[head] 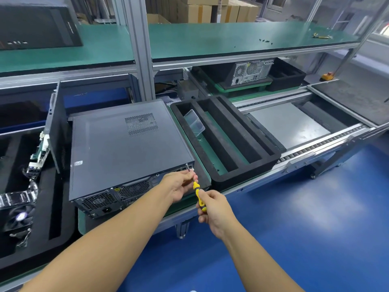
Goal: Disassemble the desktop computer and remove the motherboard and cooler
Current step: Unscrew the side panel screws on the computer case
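Note:
A dark grey desktop computer case [126, 148] lies flat on a green pallet, its rear panel with fan grilles and power socket facing me. My right hand [212, 209] grips the handle of a yellow and black screwdriver [197, 197]. The shaft points up and away to the case's rear right corner. My left hand [179, 186] pinches the metal shaft near its tip, right at that corner. The side cover is closed, so the motherboard and cooler inside are hidden.
A black foam tray [271, 157] with long slots and a clear plastic box [194, 122] sits right of the case. To the left stand a removed panel [56, 127], a loose circuit board [40, 152] and a fan [19, 218]. Another computer [250, 72] rests further back on the conveyor.

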